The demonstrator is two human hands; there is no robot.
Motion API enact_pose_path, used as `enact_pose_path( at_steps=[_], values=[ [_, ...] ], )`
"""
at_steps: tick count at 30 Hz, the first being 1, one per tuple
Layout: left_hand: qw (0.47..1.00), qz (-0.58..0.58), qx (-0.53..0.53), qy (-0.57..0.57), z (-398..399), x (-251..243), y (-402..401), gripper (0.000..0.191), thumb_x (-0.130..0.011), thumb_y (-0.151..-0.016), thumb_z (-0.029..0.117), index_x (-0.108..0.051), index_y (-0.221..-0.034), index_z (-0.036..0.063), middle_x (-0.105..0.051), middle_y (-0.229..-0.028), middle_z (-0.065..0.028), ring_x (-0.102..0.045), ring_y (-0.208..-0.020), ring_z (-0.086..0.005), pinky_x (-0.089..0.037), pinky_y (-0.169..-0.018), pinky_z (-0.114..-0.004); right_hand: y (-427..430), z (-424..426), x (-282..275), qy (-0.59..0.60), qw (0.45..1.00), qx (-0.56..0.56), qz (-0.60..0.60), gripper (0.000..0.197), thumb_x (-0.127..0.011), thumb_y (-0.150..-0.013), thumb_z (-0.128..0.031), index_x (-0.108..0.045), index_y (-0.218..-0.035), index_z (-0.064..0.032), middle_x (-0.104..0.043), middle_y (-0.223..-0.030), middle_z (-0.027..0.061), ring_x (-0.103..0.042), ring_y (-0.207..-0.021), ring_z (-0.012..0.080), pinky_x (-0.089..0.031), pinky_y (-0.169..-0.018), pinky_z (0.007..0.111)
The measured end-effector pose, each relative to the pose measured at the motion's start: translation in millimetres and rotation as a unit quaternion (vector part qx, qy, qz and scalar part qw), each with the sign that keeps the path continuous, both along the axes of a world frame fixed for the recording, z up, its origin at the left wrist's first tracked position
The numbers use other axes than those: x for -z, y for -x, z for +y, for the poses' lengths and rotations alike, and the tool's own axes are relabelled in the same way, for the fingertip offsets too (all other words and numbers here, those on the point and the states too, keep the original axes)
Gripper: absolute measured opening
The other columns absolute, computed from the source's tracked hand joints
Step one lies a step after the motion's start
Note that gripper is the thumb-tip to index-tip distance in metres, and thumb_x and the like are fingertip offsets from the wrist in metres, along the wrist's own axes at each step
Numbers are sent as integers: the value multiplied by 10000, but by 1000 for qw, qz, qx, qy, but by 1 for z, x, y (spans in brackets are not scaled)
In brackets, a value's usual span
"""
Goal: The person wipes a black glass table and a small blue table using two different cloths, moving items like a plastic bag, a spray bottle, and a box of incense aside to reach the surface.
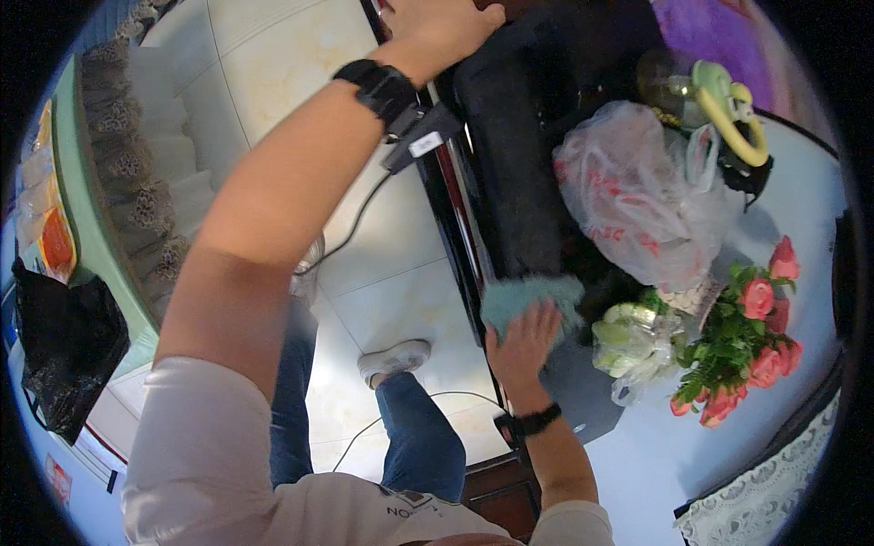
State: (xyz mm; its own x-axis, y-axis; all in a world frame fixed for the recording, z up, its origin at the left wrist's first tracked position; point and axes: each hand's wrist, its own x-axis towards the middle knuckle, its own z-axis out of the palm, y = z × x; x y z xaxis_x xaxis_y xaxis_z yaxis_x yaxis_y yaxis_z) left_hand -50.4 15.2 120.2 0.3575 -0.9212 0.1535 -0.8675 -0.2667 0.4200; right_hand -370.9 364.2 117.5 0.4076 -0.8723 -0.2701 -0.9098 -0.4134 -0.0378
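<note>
My right hand (522, 348) lies flat on a teal cloth (526, 300), pressing it to the dark top of a black cabinet (515, 198) near its front edge. A dark band circles that wrist. At the top of the view, my left hand (440, 24) reaches over the far part of the same edge. Its fingers are partly cut off by the frame, so what they touch is unclear. On the left wrist is a black strap (379, 89) with a dark plug-like device (423, 140) and a cable beside it.
Right of the cloth are a clear plastic bag with red print (635, 198), wrapped green vegetables (631, 341) and pink artificial-looking roses (758, 355). A yellow-green handled container (730, 116) stands behind. A cable (382, 420) crosses the tiled floor (382, 293). A black bag (68, 348) hangs left.
</note>
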Motion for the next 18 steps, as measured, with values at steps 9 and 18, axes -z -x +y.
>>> enact_pose_path(
  at_steps=[9,18],
  values=[
    [989,108,-100,-4,-53,-2,-28,900,-680,-912,496,-286,-1577,35,-167,-1614,-340,-261,-1449,-511,-266,-1211,-505,-212,-281,-15,119,986,-9,-118,801,-718,-844,-413,-441,-1475,-5,-358,-1601,190,-300,-1482,406,-199,-1224,554],
    [985,105,-134,13,-130,11,-91,839,-634,-929,562,-317,-1557,105,-203,-1596,-313,-342,-1417,-495,-448,-1081,-532,-229,-297,-17,85,993,58,-64,809,-702,-822,-491,-498,-1435,-4,-331,-1613,199,-220,-1514,419,-134,-1234,587]
  ],
)
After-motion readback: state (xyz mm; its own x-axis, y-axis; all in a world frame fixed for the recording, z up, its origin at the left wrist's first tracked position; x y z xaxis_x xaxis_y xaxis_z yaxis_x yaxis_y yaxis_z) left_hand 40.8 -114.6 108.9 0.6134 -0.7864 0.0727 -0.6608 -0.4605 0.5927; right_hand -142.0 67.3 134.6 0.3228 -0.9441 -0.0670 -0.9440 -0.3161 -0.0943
